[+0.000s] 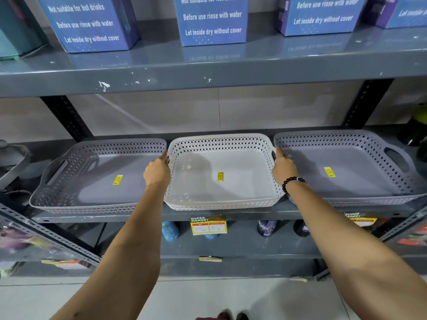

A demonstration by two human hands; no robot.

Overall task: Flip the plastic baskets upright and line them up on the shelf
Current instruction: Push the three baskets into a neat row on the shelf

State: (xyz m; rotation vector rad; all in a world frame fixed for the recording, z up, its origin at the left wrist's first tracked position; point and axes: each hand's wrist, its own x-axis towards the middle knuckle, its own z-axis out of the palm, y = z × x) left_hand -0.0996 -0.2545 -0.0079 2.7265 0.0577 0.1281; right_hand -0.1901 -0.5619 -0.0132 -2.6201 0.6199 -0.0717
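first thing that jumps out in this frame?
Three upright lattice baskets in a row on the middle shelf: a white basket in the centre between a left grey basket and a right grey basket. The left hand and right hand grip the white basket's two ends. Blue boxes stand on the shelf above.

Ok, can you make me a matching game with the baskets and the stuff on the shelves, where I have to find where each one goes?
Things:
1. white basket
2. left grey basket
3. right grey basket
4. blue boxes

Places:
A. on the top shelf
B. at the left end of the row
C. between the two hands
D. at the right end of the row

Pairs: 1-C, 2-B, 3-D, 4-A. The left hand and right hand hold the white basket's sides.
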